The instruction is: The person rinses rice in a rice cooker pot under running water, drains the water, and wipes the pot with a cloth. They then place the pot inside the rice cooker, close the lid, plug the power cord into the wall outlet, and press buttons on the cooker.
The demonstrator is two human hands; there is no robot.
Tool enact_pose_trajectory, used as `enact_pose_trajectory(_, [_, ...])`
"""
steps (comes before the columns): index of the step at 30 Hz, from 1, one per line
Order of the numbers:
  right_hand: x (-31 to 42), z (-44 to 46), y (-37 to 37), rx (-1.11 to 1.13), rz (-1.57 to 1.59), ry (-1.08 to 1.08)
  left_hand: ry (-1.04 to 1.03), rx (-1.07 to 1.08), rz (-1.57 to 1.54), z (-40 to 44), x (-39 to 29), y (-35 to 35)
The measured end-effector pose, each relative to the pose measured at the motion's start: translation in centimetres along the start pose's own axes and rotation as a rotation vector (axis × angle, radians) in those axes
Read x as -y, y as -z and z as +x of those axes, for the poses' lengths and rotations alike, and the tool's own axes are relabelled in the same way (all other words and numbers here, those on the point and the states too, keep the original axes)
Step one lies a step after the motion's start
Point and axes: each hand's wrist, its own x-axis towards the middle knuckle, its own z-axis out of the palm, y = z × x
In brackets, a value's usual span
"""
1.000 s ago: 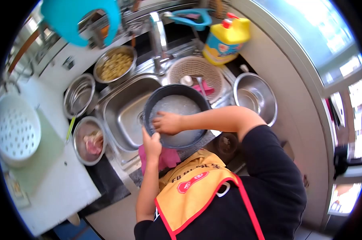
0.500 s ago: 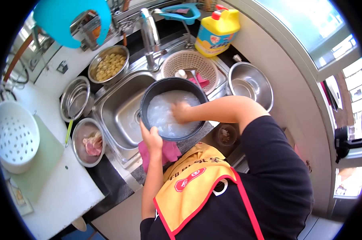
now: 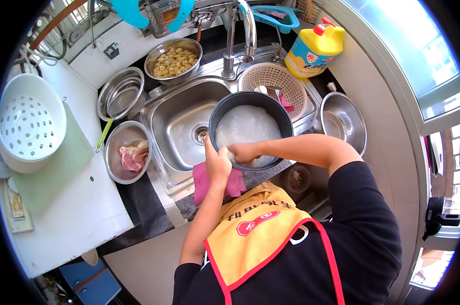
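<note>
A dark round pot [image 3: 250,97] with cloudy whitish water [image 3: 248,124] in it sits over the sink's right part and the front counter edge. My left hand [image 3: 217,163] grips the pot's near left rim, thumb toward the inside. Inside the pot, my right hand [image 3: 246,152] is curled at the near wall, close to my left thumb. Its fingertips are partly hidden, and I cannot see what they hold. Below my left hand, a pink cloth [image 3: 219,183] lies over the front edge of the counter.
Left of the steel sink [image 3: 176,114] are a bowl of meat [image 3: 117,133], steel bowls with a green-handled strainer [image 3: 105,133], and a bowl of round yellowish pieces [image 3: 151,63]. A faucet [image 3: 229,56], beige colander [image 3: 293,86], yellow jug [image 3: 316,48] and steel basin [image 3: 360,122] stand behind and right.
My right hand has moved from mid-water to the near wall of the pot, beside my left thumb. My left hand still holds the rim. The view has shifted.
</note>
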Motion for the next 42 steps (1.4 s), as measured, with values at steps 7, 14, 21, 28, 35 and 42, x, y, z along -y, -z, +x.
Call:
enact_pose_trajectory(7, [-0.7, 3.3, 1.2, -0.35, -0.387, 0.234, 0.042, 0.05, -0.017, 0.3, 0.8, 0.2])
enact_pose_trajectory(14, [-1.1, 1.9, 3.9, -0.24, -1.16, 0.048, 0.02, -0.015, -0.004, -0.3, -0.9, -0.1])
enact_pose_trajectory(21, [-0.6, -2.0, 3.7, -0.063, -1.052, -0.385, -0.041, -0.027, 0.009, -0.2, -0.4, -0.2])
enact_pose_trajectory(28, [-0.3, -3.5, 1.6, 0.262, -0.859, -0.335, -0.063, -0.034, 0.024, -0.2, -0.7, -0.2])
enact_pose_trajectory(35, [-1.9, 0.0, -0.2, 0.112, -0.169, 0.193, 0.0, -0.048, 0.054, -0.2, -0.4, -0.2])
enact_pose_trajectory(42, [1.9, 2.7, 2.4, -0.373, -0.717, 0.015, -0.001, -0.031, 0.048, -0.3, -0.5, -0.1])
